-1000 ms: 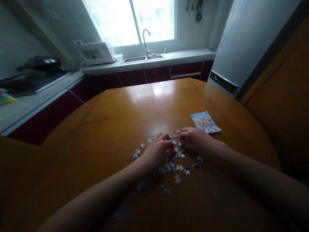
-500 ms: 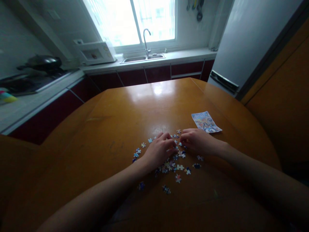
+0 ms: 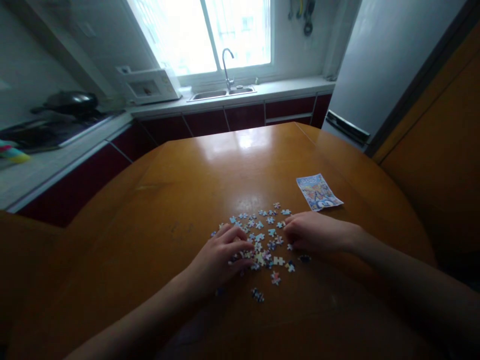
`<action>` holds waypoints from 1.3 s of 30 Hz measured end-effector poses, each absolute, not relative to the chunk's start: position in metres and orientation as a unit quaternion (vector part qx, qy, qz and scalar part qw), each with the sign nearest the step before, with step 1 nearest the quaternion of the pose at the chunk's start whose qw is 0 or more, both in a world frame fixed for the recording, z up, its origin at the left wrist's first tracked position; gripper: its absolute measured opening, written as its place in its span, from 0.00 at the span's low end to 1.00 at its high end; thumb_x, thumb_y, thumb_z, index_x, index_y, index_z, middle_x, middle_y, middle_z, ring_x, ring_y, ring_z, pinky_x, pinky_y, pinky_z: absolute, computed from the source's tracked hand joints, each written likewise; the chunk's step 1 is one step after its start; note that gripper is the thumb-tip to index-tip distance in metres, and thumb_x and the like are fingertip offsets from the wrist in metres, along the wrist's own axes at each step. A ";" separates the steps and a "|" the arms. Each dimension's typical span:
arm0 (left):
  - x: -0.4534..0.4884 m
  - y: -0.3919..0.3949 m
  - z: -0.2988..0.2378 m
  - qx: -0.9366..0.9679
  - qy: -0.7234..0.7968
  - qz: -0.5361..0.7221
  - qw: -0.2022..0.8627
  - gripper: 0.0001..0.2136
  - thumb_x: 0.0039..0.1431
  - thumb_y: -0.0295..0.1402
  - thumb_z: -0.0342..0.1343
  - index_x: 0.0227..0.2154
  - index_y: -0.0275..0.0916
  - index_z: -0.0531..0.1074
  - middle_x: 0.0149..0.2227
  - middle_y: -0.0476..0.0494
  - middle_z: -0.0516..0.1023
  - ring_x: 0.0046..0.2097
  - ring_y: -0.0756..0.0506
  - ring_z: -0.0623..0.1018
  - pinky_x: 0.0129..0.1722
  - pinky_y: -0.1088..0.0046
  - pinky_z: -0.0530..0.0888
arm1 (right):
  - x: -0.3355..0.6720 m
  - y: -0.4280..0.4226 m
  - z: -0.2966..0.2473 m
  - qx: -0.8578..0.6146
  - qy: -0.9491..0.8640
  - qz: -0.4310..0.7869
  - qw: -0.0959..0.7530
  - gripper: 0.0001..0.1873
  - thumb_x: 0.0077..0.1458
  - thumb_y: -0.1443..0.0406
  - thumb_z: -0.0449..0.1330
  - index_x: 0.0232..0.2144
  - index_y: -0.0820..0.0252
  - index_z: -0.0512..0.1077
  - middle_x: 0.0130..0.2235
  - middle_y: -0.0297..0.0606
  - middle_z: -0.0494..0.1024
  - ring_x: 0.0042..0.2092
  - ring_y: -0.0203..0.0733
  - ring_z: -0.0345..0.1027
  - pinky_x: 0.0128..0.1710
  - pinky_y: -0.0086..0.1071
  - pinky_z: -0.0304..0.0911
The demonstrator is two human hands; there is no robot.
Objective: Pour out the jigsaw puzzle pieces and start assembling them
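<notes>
Head view: jigsaw pieces loose on the wooden surface, mainly between the hands.
The left hand arched over the cluster's left side, fingers loosely spread, thumb parted from them; any piece beneath was hidden. The right hand was curled narrow at the right edge; whether it pinched a piece could not be told. The printed picture sheet lay face up just beyond it. In the inspector's judgement, sound handling called for light fingertip contact, sliding pieces apart singly, and lifting the palms so that overlapped pieces showed. The dark patterned piece, apart on the wearer's side, warranted care against a trailing forearm.
</notes>
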State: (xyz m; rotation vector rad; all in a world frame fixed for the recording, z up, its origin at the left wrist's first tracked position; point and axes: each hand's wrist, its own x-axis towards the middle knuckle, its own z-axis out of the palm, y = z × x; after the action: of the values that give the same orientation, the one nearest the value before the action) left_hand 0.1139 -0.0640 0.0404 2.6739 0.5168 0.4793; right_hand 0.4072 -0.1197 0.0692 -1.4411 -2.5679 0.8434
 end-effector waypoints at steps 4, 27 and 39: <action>0.101 -0.075 0.031 0.961 0.181 0.161 0.132 0.15 0.62 0.36 0.62 0.51 0.46 0.75 0.45 0.41 0.75 0.46 0.41 0.70 0.45 0.61 0.72 | 0.398 -0.123 0.066 -0.454 -0.853 0.238 0.092 0.05 0.58 0.69 0.62 0.30 0.59 0.76 0.35 0.37 0.76 0.35 0.36 0.69 0.36 0.30 0.61; 0.100 -0.079 0.028 0.959 0.095 0.229 0.137 0.06 0.65 0.30 0.59 0.39 0.48 0.78 0.33 0.48 0.75 0.35 0.48 0.69 0.35 0.70 0.67 | 0.397 -0.121 0.069 -0.418 -0.863 0.276 0.071 0.05 0.56 0.72 0.61 0.33 0.58 0.75 0.39 0.38 0.76 0.42 0.41 0.68 0.44 0.33 0.62; 0.096 -0.064 0.030 0.959 0.090 0.187 0.192 0.07 0.65 0.37 0.59 0.42 0.46 0.78 0.33 0.46 0.77 0.37 0.46 0.72 0.39 0.67 0.70 | 0.378 -0.127 0.059 -0.401 -0.877 0.245 0.098 0.03 0.60 0.68 0.62 0.35 0.57 0.76 0.40 0.38 0.75 0.44 0.41 0.67 0.45 0.34 0.62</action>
State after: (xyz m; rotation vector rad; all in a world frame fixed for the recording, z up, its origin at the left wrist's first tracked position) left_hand 0.0961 -0.0642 0.0295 2.6933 0.2540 0.5263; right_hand 0.3782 -0.1271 0.0589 -1.1875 -2.5951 0.7251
